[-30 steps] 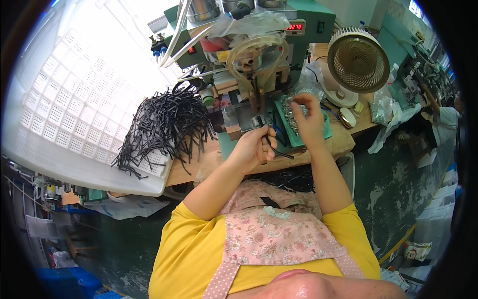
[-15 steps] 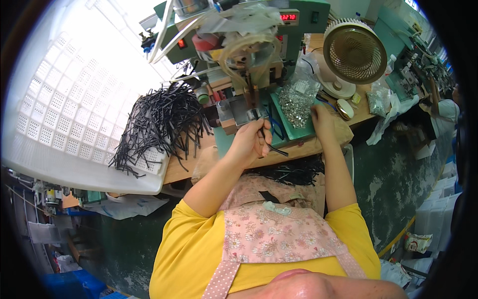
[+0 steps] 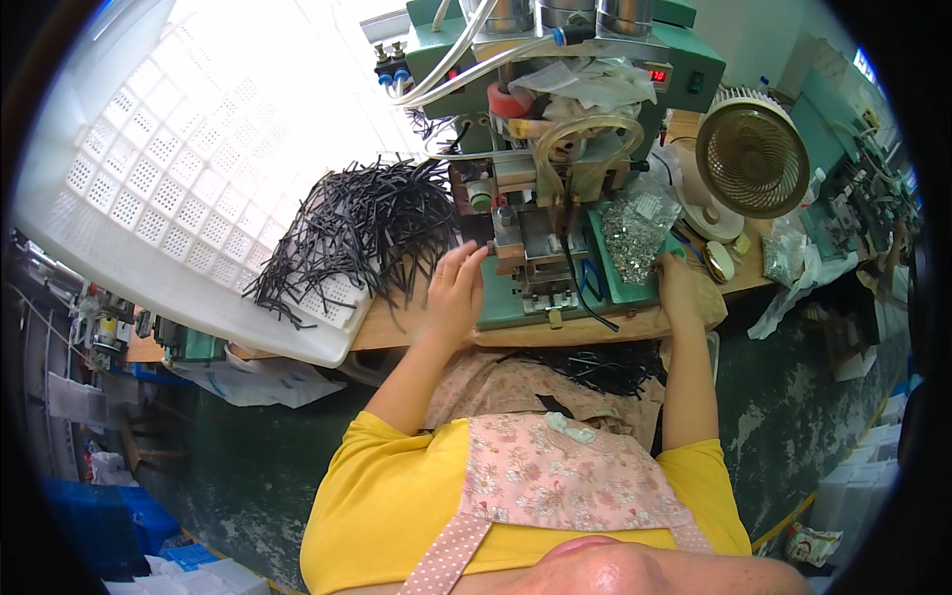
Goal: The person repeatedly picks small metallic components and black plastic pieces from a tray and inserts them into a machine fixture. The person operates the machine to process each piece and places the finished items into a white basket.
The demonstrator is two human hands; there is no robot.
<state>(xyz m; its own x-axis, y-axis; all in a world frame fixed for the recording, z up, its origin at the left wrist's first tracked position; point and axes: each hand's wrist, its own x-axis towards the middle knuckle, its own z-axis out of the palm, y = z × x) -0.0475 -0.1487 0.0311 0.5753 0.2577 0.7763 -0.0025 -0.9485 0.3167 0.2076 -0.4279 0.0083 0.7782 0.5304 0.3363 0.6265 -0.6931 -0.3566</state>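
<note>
My left hand (image 3: 455, 294) is beside the left side of the green bench machine (image 3: 540, 260), fingers stretched out, holding nothing that I can see. To its left lies a heap of black strips (image 3: 362, 228). One black strip (image 3: 585, 297) sits at the machine's working spot, its loose end hanging to the front right. My right hand (image 3: 678, 288) is at the right edge of a green tray (image 3: 627, 292), its fingers curled together beside small silver metal pieces (image 3: 640, 243). Whatever those fingertips hold is too small to make out.
A large white perforated basket (image 3: 188, 198) leans at the left, under the strips. A round fan (image 3: 752, 159) stands at the back right. More black strips (image 3: 615, 367) lie near my lap. Farther right is a bag of small parts (image 3: 783, 253).
My left hand has let go of the black strip and moved left, its fingers straightening. The strip stays at the machine. My right hand remains by the tray. The whole view has shifted.
</note>
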